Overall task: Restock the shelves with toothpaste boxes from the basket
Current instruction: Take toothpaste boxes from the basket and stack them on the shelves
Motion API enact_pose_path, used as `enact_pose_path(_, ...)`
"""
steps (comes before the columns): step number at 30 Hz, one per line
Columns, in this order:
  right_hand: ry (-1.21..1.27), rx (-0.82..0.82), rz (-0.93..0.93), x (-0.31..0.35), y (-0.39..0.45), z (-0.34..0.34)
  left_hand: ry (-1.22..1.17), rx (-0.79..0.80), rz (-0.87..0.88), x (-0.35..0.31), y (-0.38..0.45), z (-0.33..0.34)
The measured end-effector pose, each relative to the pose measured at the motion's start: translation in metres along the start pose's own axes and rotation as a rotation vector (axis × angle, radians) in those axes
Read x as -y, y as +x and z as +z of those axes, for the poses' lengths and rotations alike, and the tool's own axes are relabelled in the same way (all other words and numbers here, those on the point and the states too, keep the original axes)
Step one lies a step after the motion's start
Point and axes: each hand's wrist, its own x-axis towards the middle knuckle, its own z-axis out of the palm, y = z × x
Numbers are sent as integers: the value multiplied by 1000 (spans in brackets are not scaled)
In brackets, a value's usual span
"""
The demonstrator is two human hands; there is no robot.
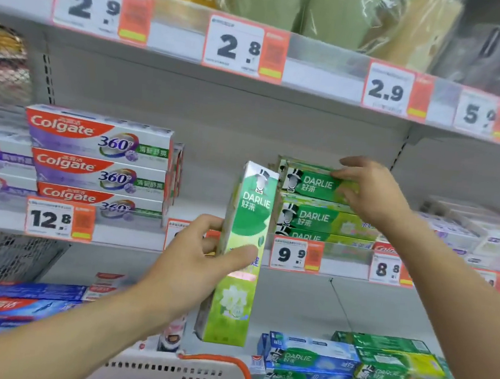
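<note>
left hand [199, 264] gripping one upright Darlie box [240, 250]; right hand [367, 190] pinching top of three stacked boxes [318, 209]

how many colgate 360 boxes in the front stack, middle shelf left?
3, stacked flat above the 12.8 tag: top box, middle box, bottom box, its lower part hidden by the shelf edge. More sit behind and in the blurred stack to the left.
</note>
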Motion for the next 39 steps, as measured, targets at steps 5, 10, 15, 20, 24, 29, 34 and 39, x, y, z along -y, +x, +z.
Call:
enact_pose_path(5, 899, -194, 135, 92, -52, -6, -121, -43, 132, 1, 17, 5)
enact_pose_path(10, 1549, 929, 250, 114, -85, 10, -218, -57, 256, -12, 38, 16)
enact_pose_path(15, 1710, 681, 373, 91, -97, 18, 78, 0, 310, -28, 50, 18)
enact_pose_path(20, 1225, -46, 450, 55, -100, 9, 38, -162, 347, -41, 57, 19)
enact_pose_path(24, 837, -344, 306, 30, -102, 8, 16, -152, 281, -31, 60, 25)
enact_pose_path(29, 1017, -274, 292, 10, -100, -6, 32, -176, 269, -27, 71, 28)
enact_pose_path(34, 1246, -226, 376, -24, -89, -29, 174, -154, 378, -35, 91, 41)
enact_pose_path(39, 993, -290, 407, -37, -61, -36, 290, -258, 482, -35, 121, 72)
